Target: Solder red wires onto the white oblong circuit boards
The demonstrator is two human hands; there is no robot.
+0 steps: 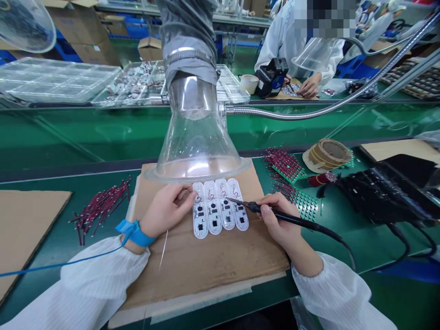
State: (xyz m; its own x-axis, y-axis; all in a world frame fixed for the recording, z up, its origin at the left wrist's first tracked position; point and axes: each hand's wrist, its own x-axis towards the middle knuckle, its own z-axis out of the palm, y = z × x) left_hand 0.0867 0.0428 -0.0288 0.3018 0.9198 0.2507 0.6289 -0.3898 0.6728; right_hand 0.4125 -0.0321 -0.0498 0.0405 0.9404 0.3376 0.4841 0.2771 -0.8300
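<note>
Several white rounded circuit boards (215,222) lie side by side on a cardboard sheet (206,266), with thin red wires across their upper halves. My right hand (280,220) grips a soldering iron (292,217) like a pen, its tip at the upper part of the boards on the right side. My left hand (170,206), wearing a blue wrist strap (135,233), rests at the left edge of the row. Its thumb and fingers are closed by the leftmost board. A thin shiny strand of solder wire (163,250) trails from under that palm; its other end is hidden.
A clear fume hood (197,146) hangs just above the boards. Red wires (103,206) lie at left. At right are wired green boards (283,165), a tape roll (326,153) and a black device (381,192). A co-worker (295,50) sits across the green divider.
</note>
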